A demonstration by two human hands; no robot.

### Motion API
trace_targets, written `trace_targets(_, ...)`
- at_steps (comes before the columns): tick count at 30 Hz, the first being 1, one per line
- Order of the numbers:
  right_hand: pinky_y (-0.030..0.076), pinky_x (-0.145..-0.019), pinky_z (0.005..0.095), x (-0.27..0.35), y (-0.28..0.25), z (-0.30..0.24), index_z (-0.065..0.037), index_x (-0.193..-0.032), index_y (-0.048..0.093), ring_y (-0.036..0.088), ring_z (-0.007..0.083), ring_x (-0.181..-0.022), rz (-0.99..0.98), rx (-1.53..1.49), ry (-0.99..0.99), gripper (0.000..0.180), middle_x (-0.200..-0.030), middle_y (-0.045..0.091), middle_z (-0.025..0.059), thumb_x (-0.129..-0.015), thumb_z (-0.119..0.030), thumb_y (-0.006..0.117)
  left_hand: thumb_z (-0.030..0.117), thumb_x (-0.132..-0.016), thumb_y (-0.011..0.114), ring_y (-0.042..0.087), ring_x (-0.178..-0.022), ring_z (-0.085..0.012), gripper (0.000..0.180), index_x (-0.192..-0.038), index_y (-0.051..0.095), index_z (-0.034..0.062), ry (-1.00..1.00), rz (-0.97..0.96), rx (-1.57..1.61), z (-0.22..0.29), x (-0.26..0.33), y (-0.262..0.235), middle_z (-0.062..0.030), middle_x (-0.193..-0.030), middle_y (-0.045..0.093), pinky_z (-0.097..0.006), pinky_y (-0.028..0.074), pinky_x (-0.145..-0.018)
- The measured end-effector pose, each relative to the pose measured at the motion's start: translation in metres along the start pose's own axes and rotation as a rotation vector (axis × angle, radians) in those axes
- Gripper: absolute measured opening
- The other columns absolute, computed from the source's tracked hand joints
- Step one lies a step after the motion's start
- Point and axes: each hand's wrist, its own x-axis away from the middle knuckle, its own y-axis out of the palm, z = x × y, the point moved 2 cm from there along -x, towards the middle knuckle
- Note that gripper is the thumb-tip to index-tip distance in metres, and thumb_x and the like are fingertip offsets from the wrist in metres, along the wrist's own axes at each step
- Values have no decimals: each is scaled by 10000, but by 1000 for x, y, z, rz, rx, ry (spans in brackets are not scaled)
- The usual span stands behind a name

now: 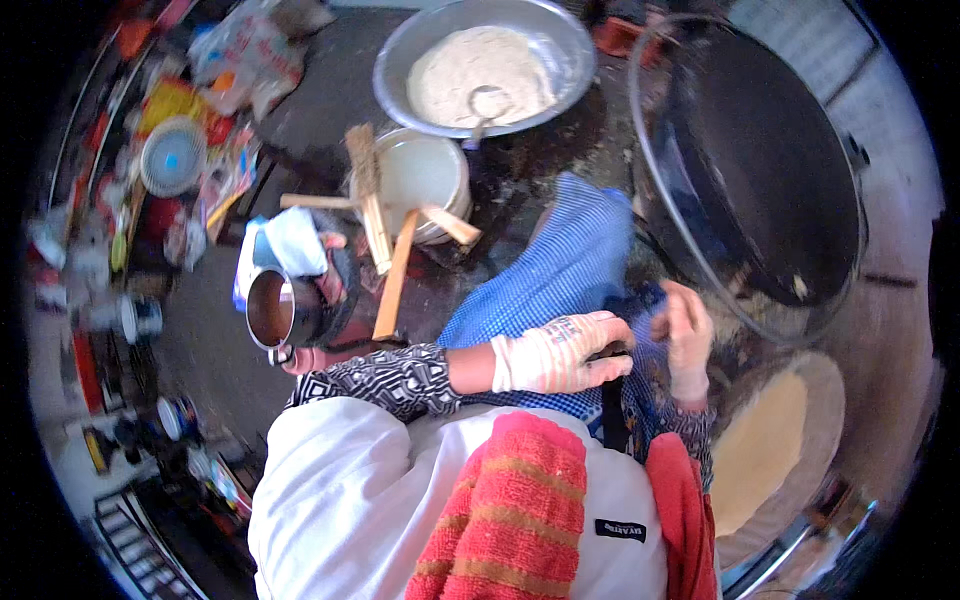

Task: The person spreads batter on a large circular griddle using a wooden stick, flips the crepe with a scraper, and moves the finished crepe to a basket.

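Observation:
My left hand (565,355), in a white and orange striped glove, reaches across at waist height. Its fingers curl over a dark gap beside a dark strap (614,420); what they hold, if anything, is hidden. Just to the right, my right hand (687,335), gloved and slightly blurred, has bent fingers against a dark bunched edge of cloth (635,300) that I cannot make out well. Under and ahead of both hands spreads a blue checked cloth (550,255), draped from my lap.
A black round griddle (770,170) with a metal rim stands right, above a large thin flatbread (765,455). Ahead are a steel bowl of batter (480,75) with a ladle, a whitish tub (425,175) with a brush and wooden tools, and a metal pot (272,310) at left.

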Motion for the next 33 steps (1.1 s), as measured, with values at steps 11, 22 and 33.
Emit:
trace_targets(11,488,-516,261,-71,265,-31,-23,-1110,623,606,128,-583,-756,-294,312,217,-778,645,51,-923,-113,557,200,-922,641,607,-990,-324,304,-1149,564,13,-42,232,-43,-23,95,-80,-169,-1032,606,-393,496,-862)
trace_targets(22,549,-497,353,25,-54,-42,67,-1172,530,659,289,-566,-270,-494,124,554,-748,671,229,-765,-264,709,481,-936,584,623,-872,-284,601,-1276,476,-2,-744,318,977,-199,77,-205,-189,-1027,586,-412,567,-694)
trace_targets(33,380,-361,240,-46,129,15,-74,-890,512,498,112,-418,-96,-213,384,120,-588,543,36,-946,-174,547,135,-975,543,459,-475,-79,111,-900,533,53,-501,524,993,-314,-35,-249,-13,-666,512,-203,368,-365)
